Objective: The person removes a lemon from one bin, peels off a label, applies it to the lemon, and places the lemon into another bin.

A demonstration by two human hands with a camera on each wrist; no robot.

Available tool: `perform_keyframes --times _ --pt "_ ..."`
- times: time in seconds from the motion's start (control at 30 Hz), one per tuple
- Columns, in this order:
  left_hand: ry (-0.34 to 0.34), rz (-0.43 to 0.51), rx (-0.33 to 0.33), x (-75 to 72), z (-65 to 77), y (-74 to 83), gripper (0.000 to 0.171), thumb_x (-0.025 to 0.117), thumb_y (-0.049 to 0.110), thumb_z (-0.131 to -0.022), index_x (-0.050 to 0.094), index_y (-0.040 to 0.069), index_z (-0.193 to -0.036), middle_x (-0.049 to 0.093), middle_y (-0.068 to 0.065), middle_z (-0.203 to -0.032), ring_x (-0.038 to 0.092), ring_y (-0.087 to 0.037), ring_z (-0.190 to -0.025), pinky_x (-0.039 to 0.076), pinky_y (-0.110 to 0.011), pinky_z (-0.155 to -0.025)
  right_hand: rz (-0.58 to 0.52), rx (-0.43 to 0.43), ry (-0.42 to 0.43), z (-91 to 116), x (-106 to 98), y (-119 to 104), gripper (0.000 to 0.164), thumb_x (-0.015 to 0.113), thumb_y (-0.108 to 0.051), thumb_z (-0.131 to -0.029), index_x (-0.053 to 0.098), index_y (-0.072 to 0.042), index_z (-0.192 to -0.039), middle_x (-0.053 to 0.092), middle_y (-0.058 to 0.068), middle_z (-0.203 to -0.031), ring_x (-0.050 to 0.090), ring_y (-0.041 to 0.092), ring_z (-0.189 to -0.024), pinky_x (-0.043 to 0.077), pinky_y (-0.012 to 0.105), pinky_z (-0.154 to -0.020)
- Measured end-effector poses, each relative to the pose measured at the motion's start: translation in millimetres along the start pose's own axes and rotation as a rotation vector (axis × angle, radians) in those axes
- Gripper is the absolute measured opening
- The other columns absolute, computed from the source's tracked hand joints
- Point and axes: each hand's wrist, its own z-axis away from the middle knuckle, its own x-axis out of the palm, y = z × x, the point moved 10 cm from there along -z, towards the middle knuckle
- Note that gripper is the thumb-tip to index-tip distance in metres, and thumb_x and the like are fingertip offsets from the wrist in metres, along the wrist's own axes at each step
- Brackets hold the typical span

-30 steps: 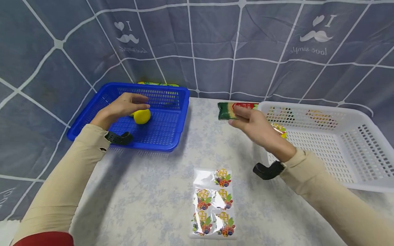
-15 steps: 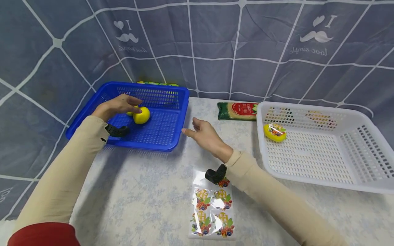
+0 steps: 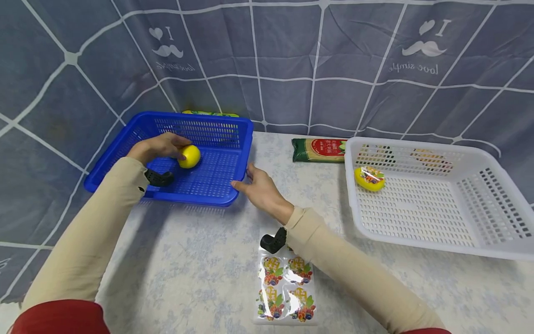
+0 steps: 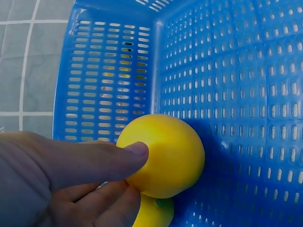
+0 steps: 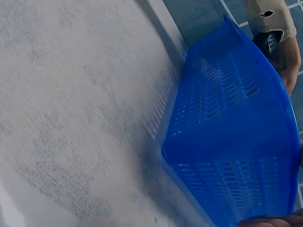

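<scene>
In the blue basket (image 3: 208, 199) on the left, my left hand (image 3: 163, 144) pinches a yellow lemon (image 4: 173, 151), the thumb on its upper side and the fingers curled beneath. A second yellow lemon (image 4: 154, 213) lies just below, partly covered by the fingers. My right hand (image 3: 263, 191) holds the basket's near right corner, thumb at the rim and fingers along the outer wall. On the table in front lies a sheet of fruit-print stickers (image 3: 285, 292), its upper part hidden by the right forearm.
A white basket (image 3: 417, 243) on the right holds a yellow lemon (image 3: 369, 183) with a fruit sticker on it. Behind, a green and red packet (image 3: 319, 150) lies against the white basket's left side. A yellow-green packet (image 3: 208, 113) shows behind the blue basket.
My right hand has moved left from beside the white basket to the blue basket's rim. My left hand has lowered onto the lemon and taken hold of it.
</scene>
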Motion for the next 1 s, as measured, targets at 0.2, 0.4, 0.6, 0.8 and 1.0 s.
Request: perform_keyframes --times 0.2,0.4,0.6,0.8,1.0 --pt "0.007 -0.051 0.025 0.2 -0.2 6.7 0.058 0.062 -0.011 -0.087 0.037 -0.019 -0.139 0.038 -0.039 -0.141 0.034 -0.052 -0.133 0.030 -0.059 -0.109 -0.008 -0.032 -0.013 -1 0 -3 0.069 0.061 -0.018 -0.098 0.024 -0.004 -0.155 0.040 0.010 -0.153 0.031 0.021 -0.143 0.026 0.034 -0.116" --pt "0.000 -0.045 0.031 3.7 -2.4 9.0 0.054 0.062 -0.008 -0.089 0.042 -0.016 -0.138 0.041 -0.037 -0.140 0.035 -0.052 -0.132 0.031 -0.058 -0.109 -0.004 -0.029 -0.023 -1 1 -3 0.067 0.061 -0.020 -0.099 0.027 -0.007 -0.155 0.043 0.009 -0.151 0.033 0.021 -0.142 0.027 0.035 -0.115" --pt "-0.003 -0.072 0.028 5.7 -4.4 8.8 0.056 0.064 -0.009 -0.088 0.043 -0.012 -0.140 0.038 -0.037 -0.143 0.030 -0.052 -0.135 0.030 -0.058 -0.109 -0.002 -0.026 -0.031 0 2 -3 0.064 0.061 -0.021 -0.099 0.031 -0.009 -0.154 0.046 0.008 -0.149 0.035 0.022 -0.141 0.029 0.036 -0.115" --pt "-0.020 -0.026 0.024 8.6 -5.3 8.2 0.061 0.065 -0.013 -0.085 0.037 -0.021 -0.138 0.037 -0.040 -0.141 0.034 -0.053 -0.132 0.033 -0.058 -0.107 -0.013 -0.028 -0.035 -1 2 -4 0.060 0.060 -0.019 -0.099 0.036 -0.010 -0.152 0.050 0.007 -0.146 0.036 0.021 -0.141 0.029 0.036 -0.115" --pt "-0.030 -0.071 0.046 10.5 -5.2 11.5 0.058 0.066 -0.008 -0.085 0.041 -0.021 -0.136 0.042 -0.039 -0.138 0.040 -0.052 -0.128 0.036 -0.058 -0.106 -0.017 -0.030 -0.039 0 1 -5 0.060 0.060 -0.018 -0.099 0.035 -0.010 -0.152 0.050 0.007 -0.146 0.037 0.020 -0.140 0.029 0.035 -0.115"
